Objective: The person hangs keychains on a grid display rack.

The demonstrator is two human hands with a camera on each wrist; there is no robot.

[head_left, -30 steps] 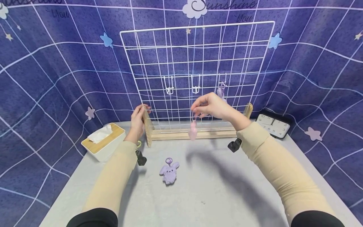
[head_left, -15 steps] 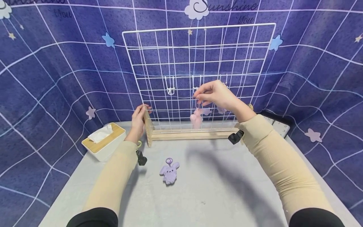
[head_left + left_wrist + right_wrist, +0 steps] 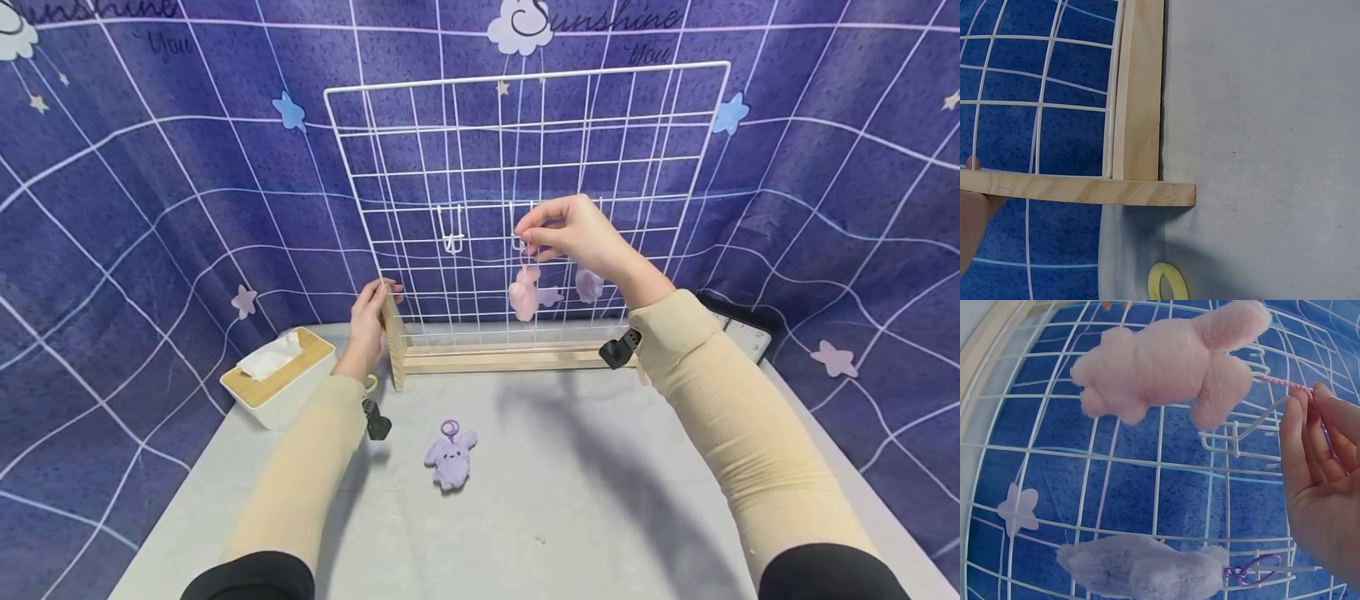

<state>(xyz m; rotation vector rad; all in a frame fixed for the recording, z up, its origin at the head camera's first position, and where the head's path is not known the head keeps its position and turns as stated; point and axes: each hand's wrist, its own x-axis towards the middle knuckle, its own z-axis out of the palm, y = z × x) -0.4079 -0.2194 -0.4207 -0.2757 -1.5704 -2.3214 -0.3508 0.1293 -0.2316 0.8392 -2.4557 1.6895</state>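
Observation:
My right hand (image 3: pixel 576 235) pinches the pink cord (image 3: pixel 1288 382) of a pink plush keychain (image 3: pixel 525 298), which dangles in front of a white wire grid (image 3: pixel 525 77). Its fingertips are right at the tip of the middle hook (image 3: pixel 1235 439). Beside it a purple plush keychain (image 3: pixel 1147 569) hangs by a purple ring on the right-hand hook, partly hidden by the hand in the head view. My left hand (image 3: pixel 366 323) grips the left wooden upright (image 3: pixel 1085 189) of the grid's stand. Nothing hangs on the left hook (image 3: pixel 452 242). A lilac bunny plush keychain (image 3: pixel 452 463) lies on the table.
A tissue box (image 3: pixel 288 400) stands left of my left hand. Near that forearm lies a yellow ring (image 3: pixel 1179 279) on the table. At the right is a clock (image 3: pixel 746 336), partly behind my right arm. A blue patterned curtain (image 3: pixel 165 250) hangs behind.
My right hand has risen with the pink plush keychain, from below the middle hook up to its tip. My left hand has kept its grip on the upright.

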